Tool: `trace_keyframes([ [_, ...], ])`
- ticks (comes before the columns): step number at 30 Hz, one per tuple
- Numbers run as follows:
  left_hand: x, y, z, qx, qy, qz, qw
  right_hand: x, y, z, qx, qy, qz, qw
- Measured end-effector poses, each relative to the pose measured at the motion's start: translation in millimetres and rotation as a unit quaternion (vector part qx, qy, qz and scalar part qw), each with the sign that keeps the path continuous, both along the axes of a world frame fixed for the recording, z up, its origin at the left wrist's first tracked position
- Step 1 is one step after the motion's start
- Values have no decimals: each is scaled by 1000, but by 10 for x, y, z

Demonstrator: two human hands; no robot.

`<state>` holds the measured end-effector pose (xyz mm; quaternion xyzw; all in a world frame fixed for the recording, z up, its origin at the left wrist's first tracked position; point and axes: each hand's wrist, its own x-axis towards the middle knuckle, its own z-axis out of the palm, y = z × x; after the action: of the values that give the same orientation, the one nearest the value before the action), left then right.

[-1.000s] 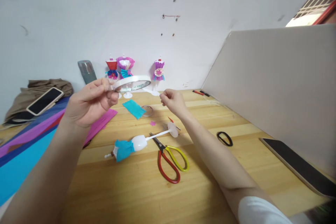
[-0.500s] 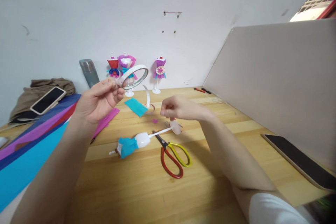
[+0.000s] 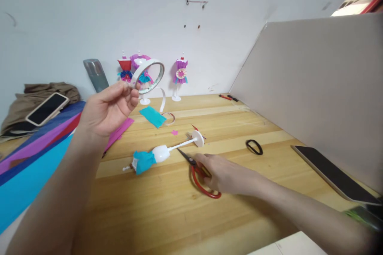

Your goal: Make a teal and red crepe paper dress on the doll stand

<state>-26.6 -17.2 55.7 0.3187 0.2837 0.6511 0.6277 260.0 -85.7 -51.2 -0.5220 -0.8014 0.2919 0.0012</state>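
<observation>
Raised at left centre, my left hand (image 3: 112, 105) pinches a roll of white tape (image 3: 149, 75). A loose strip (image 3: 163, 99) curls below the roll. My right hand (image 3: 217, 173) is down on the table, its fingers closed round the handles of the scissors (image 3: 201, 181), whose dark blades point to the upper left. Just left of the scissors a small white mannequin (image 3: 161, 153) lies on its side, with teal crepe paper (image 3: 144, 162) round its upper part and its round base (image 3: 198, 138) to the right.
Dressed mannequins (image 3: 181, 69) stand by the wall. A teal paper piece (image 3: 152, 116), a pink scrap (image 3: 174, 132) and a black band (image 3: 254, 147) lie on the table (image 3: 149, 211). A dark tablet (image 3: 335, 173) is at right; a phone (image 3: 47, 108), cloth and coloured sheets at left.
My right hand has moved down from above the mannequin's base onto the scissors and taken hold of their handles. The black band has come into view. My left hand still holds the tape.
</observation>
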Motion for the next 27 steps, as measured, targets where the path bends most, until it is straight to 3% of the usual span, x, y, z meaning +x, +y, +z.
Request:
trace_keyframes([
  [4,7,25,-11,-14,-4,-10,1000,185,-26,168,-100,83,-43,991],
  [6,7,32,-26,-13,-1,-20,1000,235,-1,223,-172,186,-49,966],
  [9,35,13,-54,1,6,-48,999,235,54,213,-245,393,-51,885],
  [11,66,-14,-79,8,17,-70,997,184,89,165,-252,508,-41,823],
  [16,117,-66,-148,46,76,-140,986,-32,158,79,-288,629,-51,720],
  [27,216,-76,-238,84,116,-262,954,-304,280,130,-331,677,-53,655],
])
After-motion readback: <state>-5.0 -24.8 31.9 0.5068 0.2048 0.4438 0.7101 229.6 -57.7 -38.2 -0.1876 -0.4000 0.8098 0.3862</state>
